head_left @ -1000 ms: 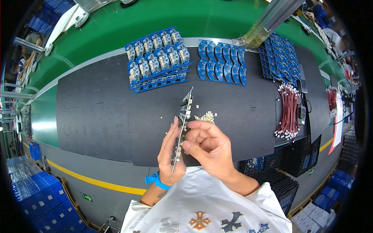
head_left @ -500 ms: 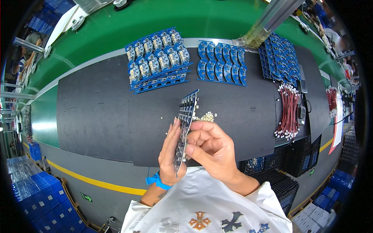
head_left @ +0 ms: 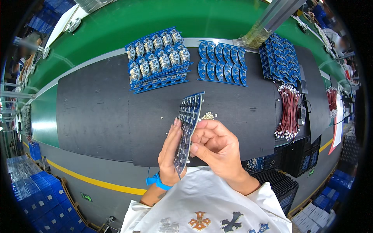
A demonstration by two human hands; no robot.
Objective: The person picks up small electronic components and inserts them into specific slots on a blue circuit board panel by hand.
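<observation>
A blue circuit board panel (head_left: 189, 112) stands nearly on edge above the mat, its dark component side turned partly toward me. My left hand (head_left: 167, 151), with a blue wristband (head_left: 158, 181), supports it from the left, fingers straight along its face. My right hand (head_left: 218, 149) is at the panel's right edge, thumb and forefinger bent in a pinch. Whatever lies between those fingertips is too small or hidden to name. Just beyond the right hand is a small heap of cream-white connectors (head_left: 209, 115), partly covered by the fingers and panel.
On the black mat (head_left: 93, 116) lie stacked boards with mounted parts (head_left: 155, 58), a bare blue board panel (head_left: 221, 64) and more stacked panels (head_left: 279, 58). Bundled red-and-black wires (head_left: 288, 112) lie at right. A metal post (head_left: 272, 21) rises behind; black crates (head_left: 278, 186) stand below the edge.
The panel has turned slightly, showing more of its face, and its top edge has moved right. My right hand has shifted a little to the right.
</observation>
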